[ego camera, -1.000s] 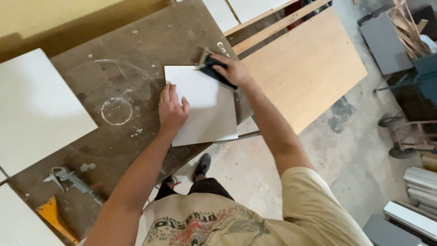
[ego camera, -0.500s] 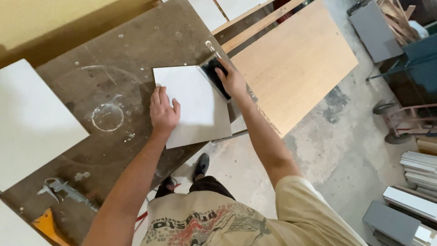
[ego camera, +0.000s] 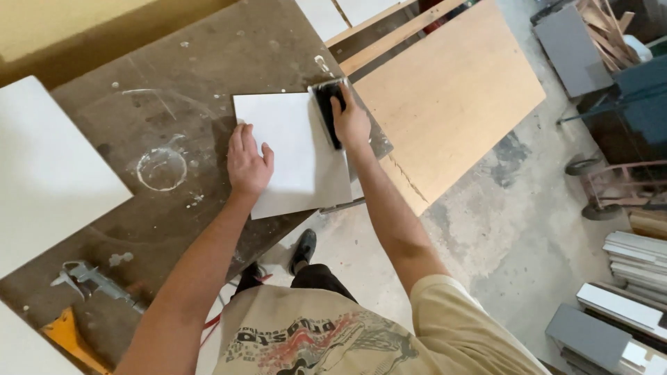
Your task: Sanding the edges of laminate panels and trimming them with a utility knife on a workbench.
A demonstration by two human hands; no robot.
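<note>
Head view, looking straight down over the person's shoulders. White panel lies flat on the stained brown bench, near the bench's right edge, one corner overhanging the near edge above the floor. Left hand is spread, palm down, on the panel's left edge, fingers open and flat, pressing rather than gripping. Right hand is closed over a dark sanding block that sits on the panel's right edge, close to its far right corner. Change noted against the two earlier frames: the block sat at the panel's far corner a second ago, slid along the right edge half a second ago, and now again stands toward the far end, so the right hand is working back and forth along that one edge. The left hand has kept its hold-down place on the left side throughout, and the panel has not visibly shifted on the bench. Judgement: edge sanding is mid-stroke; only the right edge shows attention so far. Also on the bench: a larger white board at the left edge, a dried white paint ring left of the panel, a metal spray gun and an orange tool at the near left corner. Light wooden board lies just beyond the bench's right edge.
</note>
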